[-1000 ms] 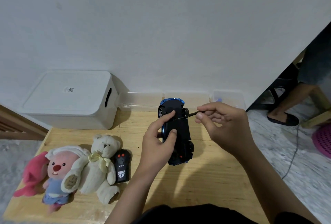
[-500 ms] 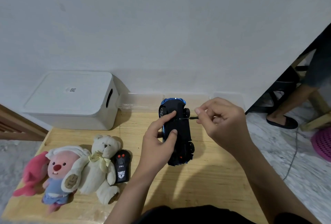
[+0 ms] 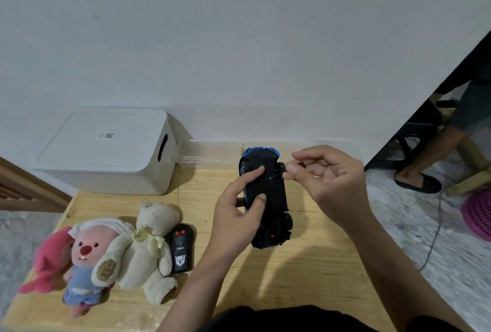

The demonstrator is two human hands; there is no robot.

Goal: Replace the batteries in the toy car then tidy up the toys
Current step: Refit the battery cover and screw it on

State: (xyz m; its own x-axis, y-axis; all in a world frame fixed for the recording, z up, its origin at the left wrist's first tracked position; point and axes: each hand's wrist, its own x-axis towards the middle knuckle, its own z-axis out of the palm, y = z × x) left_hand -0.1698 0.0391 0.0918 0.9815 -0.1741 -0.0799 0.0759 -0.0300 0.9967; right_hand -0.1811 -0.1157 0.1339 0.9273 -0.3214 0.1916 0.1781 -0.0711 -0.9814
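My left hand grips the toy car, which lies upside down above the wooden worktop, its black underside facing me and its blue body showing at the far end; my thumb and forefinger press on the underside while the other fingers curl round the left flank. My right hand pinches a thin screwdriver between thumb and fingertips, the shaft lying nearly level and its tip touching the underside of the car near the far wheel. To the left on the worktop, a black remote control with two red buttons lies just beside a cream teddy bear, which leans against a pink plush toy in a blue dress; a second, darker pink plush sits at the worktop's left edge. A white lidded storage box with a slot handle stands at the far left corner against the wall, and a clear plastic container lies along the wall behind the car. At the right, on the floor, another person's sandalled foot and a thin cable are visible.
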